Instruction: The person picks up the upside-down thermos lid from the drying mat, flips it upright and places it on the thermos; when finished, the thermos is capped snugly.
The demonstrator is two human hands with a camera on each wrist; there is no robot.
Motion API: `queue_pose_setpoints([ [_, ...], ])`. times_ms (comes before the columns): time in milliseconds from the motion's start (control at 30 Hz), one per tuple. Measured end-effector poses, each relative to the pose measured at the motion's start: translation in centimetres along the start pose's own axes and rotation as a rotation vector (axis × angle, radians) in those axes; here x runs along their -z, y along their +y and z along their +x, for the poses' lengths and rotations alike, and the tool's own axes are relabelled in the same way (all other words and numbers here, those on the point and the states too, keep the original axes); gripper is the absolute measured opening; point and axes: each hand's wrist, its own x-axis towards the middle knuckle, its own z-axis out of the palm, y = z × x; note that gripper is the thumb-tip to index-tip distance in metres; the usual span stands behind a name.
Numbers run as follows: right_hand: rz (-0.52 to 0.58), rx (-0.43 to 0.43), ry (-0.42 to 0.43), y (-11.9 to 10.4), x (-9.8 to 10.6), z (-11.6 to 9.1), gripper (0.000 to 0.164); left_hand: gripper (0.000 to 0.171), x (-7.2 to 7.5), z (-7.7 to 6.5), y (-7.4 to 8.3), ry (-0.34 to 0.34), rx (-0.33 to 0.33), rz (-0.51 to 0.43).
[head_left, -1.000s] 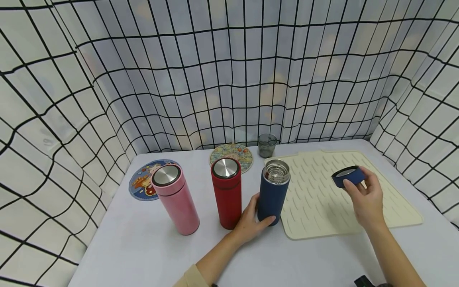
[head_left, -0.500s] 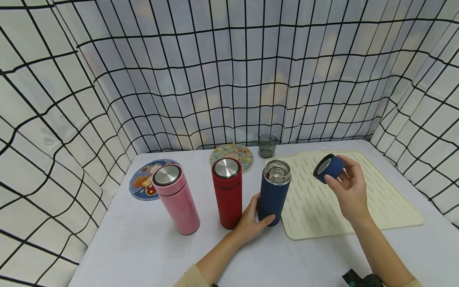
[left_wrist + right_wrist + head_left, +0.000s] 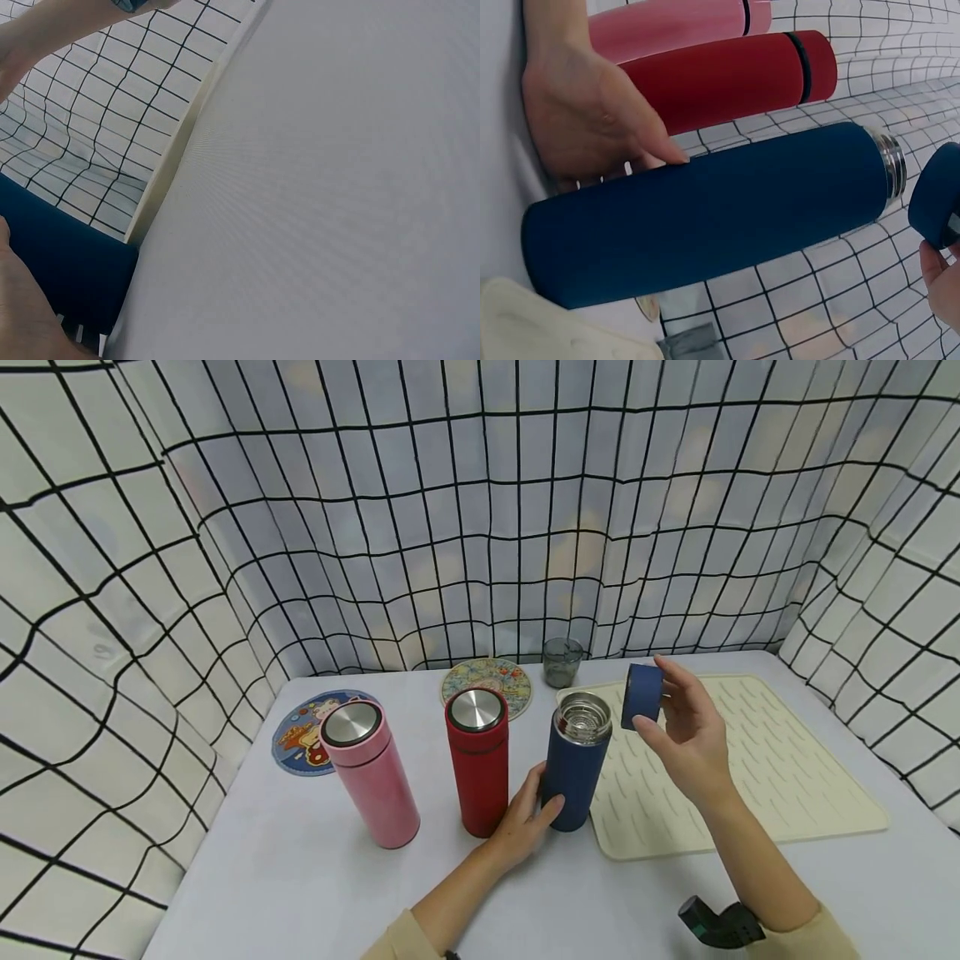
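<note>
A dark blue thermos bottle stands lidless on the white table, its steel threaded mouth showing. My left hand holds it low down, thumb on the near side; the other fingers are mostly hidden behind it. In the right wrist view the left thumb touches the bottle. Up and to the right of the mouth, my right hand pinches the blue lid between thumb and fingers. The lid is turned on its side, apart from the bottle.
A red thermos and a pink thermos stand capped to the left. Behind are a blue round mat, a patterned round mat and a grey glass. A cream mat lies right. Black netting surrounds the table.
My right hand has carried the lid left and upward toward the bottle's mouth, tipping it onto its side. The left hand and the bottle stay nearly in place.
</note>
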Motion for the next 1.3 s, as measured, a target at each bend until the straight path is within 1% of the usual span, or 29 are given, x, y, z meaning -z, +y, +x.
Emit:
queue_pose_setpoints([
  [133,-0.01,0.042,-0.025,0.1,-0.8,0.7,0.061,0.05,0.0,0.0,0.1,-0.008,-0.01,0.001],
  [300,-0.053,0.061,-0.048,0.4,-1.6,1.3,0.061,0.049,0.1,0.1,0.0,-0.009,-0.015,0.009],
  [500,-0.078,0.039,-0.096,0.8,-2.5,1.7,0.061,0.049,0.2,0.2,-0.2,-0.007,-0.026,-0.006],
  [600,-0.106,0.021,-0.117,0.4,-3.1,2.1,0.059,0.048,0.2,0.3,-0.3,-0.007,-0.031,-0.014],
  [767,-0.11,0.022,-0.128,-0.1,-4.1,2.4,0.052,0.048,0.2,0.3,-0.3,-0.011,-0.03,-0.022],
  [833,-0.111,0.008,-0.133,0.1,-4.3,2.3,0.051,0.048,0.2,0.2,-0.2,-0.015,-0.024,-0.021],
  [900,-0.106,-0.024,-0.137,0.8,-4.2,2.0,0.052,0.049,0.2,0.3,-0.1,-0.019,-0.021,-0.017],
  [967,-0.112,-0.065,-0.139,1.6,-4.1,1.7,0.053,0.048,0.2,0.3,-0.1,-0.021,-0.027,-0.011],
  [1067,-0.121,-0.102,-0.135,2.7,-3.9,1.2,0.052,0.047,0.2,0.3,-0.1,-0.016,-0.042,-0.006],
  [1167,-0.121,-0.11,-0.129,3.2,-3.9,1.0,0.049,0.046,0.2,0.2,0.0,-0.014,-0.048,-0.003],
  [1300,-0.087,-0.125,-0.133,3.3,-3.9,0.7,0.046,0.046,0.2,0.2,0.0,-0.014,-0.045,-0.006],
])
